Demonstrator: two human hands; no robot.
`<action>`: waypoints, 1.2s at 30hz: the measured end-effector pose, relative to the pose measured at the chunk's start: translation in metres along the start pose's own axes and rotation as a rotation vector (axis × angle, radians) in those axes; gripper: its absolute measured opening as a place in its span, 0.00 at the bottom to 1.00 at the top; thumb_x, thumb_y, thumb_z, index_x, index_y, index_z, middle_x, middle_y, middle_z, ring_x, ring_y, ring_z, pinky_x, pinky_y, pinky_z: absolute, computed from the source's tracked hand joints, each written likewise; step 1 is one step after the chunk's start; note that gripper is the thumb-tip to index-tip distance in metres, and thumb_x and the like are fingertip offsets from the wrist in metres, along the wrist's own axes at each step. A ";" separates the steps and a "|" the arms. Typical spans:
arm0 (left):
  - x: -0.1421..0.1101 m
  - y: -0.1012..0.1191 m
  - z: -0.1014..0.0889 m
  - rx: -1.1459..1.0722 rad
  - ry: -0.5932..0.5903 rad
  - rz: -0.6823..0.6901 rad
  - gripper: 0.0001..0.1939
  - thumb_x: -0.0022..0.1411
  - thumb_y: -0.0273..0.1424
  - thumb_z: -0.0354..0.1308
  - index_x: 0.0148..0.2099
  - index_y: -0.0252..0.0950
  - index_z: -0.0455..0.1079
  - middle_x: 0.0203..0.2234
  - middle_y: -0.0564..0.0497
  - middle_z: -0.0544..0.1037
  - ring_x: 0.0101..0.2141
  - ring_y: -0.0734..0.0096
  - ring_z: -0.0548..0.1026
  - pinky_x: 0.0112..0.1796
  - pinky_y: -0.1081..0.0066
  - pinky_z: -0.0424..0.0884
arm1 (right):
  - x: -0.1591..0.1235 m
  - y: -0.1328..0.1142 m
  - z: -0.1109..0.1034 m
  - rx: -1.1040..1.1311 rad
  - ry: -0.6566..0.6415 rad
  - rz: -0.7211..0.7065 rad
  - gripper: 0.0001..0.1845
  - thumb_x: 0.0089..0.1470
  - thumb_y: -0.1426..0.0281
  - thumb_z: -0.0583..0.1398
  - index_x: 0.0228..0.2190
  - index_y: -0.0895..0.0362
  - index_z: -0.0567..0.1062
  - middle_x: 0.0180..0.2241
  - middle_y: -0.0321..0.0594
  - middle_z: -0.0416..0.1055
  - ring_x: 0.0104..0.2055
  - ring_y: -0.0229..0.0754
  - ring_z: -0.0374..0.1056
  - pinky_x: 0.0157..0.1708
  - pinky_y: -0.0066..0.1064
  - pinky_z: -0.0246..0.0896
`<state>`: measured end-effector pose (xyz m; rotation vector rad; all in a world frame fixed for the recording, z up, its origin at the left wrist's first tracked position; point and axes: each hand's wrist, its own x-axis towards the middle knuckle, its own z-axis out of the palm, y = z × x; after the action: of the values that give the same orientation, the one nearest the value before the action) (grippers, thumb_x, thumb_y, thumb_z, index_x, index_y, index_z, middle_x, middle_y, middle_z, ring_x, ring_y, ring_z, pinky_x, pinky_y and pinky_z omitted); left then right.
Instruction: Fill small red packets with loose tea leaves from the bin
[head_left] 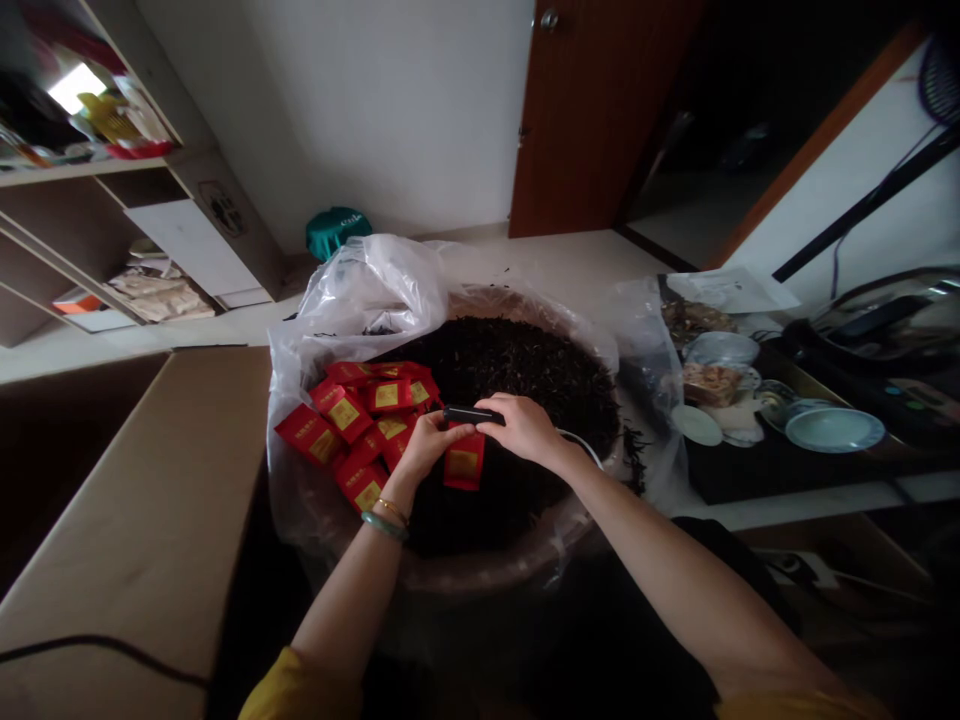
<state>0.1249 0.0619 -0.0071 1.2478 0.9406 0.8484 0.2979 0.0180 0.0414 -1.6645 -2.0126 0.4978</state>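
In the head view, a small black bar-shaped tool (474, 414), which looks like a handheld bag sealer, lies level across the top of a red packet (465, 462) with a gold label. My right hand (523, 425) is closed around the tool's right end. At its left end is my left hand (433, 440), its thumb pressed along the packet's top edge below the tool; the fingers behind are partly hidden. Several more red packets (343, 414) lie in a heap to the left, on dark loose tea leaves (517, 360) in a round basket (487, 572).
Clear plastic sheeting (367, 290) lines the basket. An open cardboard box (142, 520) stands at left. On the right, a low table carries a pale bowl (835, 430), a lidded clear container (711, 383) and a black appliance (900, 350). Behind are a shelf (150, 190) and a brown door (581, 120).
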 end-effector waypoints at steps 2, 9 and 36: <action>0.000 0.001 0.000 -0.010 -0.004 -0.007 0.20 0.37 0.38 0.73 0.33 0.32 0.77 0.27 0.50 0.80 0.30 0.67 0.75 0.36 0.70 0.70 | 0.001 0.002 0.001 0.062 0.006 -0.001 0.16 0.51 0.68 0.63 0.44 0.53 0.76 0.44 0.43 0.75 0.47 0.46 0.71 0.48 0.37 0.64; 0.001 0.001 -0.002 -0.169 0.070 -0.048 0.21 0.33 0.36 0.74 0.32 0.32 0.75 0.25 0.52 0.80 0.27 0.71 0.75 0.34 0.71 0.71 | 0.003 0.025 -0.024 0.158 -0.027 0.097 0.21 0.46 0.69 0.66 0.45 0.55 0.75 0.45 0.44 0.75 0.47 0.47 0.72 0.49 0.38 0.64; -0.009 0.017 0.005 -0.068 0.161 0.084 0.14 0.41 0.38 0.69 0.26 0.32 0.75 0.21 0.52 0.76 0.24 0.75 0.70 0.26 0.76 0.66 | 0.008 0.009 0.028 0.645 -0.017 0.170 0.14 0.52 0.60 0.58 0.32 0.57 0.75 0.25 0.38 0.75 0.21 0.39 0.70 0.22 0.29 0.68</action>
<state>0.1256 0.0539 0.0110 1.1798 0.9843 1.0507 0.2878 0.0284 0.0147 -1.4148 -1.4908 1.0875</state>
